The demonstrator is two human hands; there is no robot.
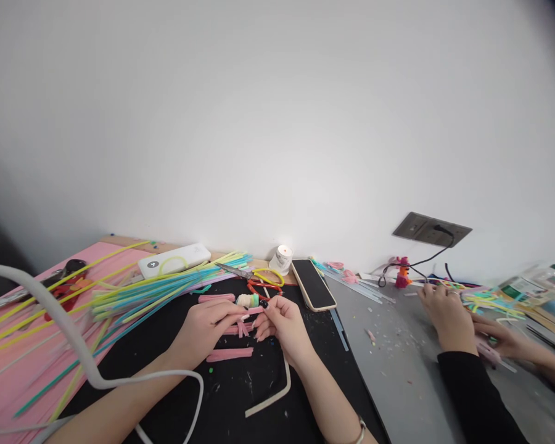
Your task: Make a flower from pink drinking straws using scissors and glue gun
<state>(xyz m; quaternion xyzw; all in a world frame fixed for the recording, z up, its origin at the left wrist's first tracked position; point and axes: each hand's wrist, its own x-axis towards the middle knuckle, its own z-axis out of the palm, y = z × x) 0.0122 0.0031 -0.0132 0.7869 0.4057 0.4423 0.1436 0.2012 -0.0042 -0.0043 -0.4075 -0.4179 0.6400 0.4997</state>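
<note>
Nearest the camera, a white cable (92, 370) loops across the view of the left forearm; whether it touches the skin I cannot tell. It could snag the arm and jerk the work if that forearm draws back. Just beyond, on the black mat (240, 385), lies a bent cream stem (277, 394), running up to below the right hand (284, 327), with a pink bundle (230, 354) to its left. A downward sweep of either hand could knock these askew.

Past them, above the mat, a pink strip (255, 310) spans the gap between the two hands. The left hand (206, 324) pinches one end between thumb and fingertips; the right has thumb and finger closed on the other. Uneven pulling might bend the strip or slip it from one pinch. Right behind sits a cream-and-green roll (247, 300), close enough for a stray knuckle to tip it.

Farther back, scissors (234, 269) lie with blades pointing left, a risk to fingers reaching blindly there. Beside them, a phone (314, 285) could be nudged by a wide swing of the right hand.
</note>
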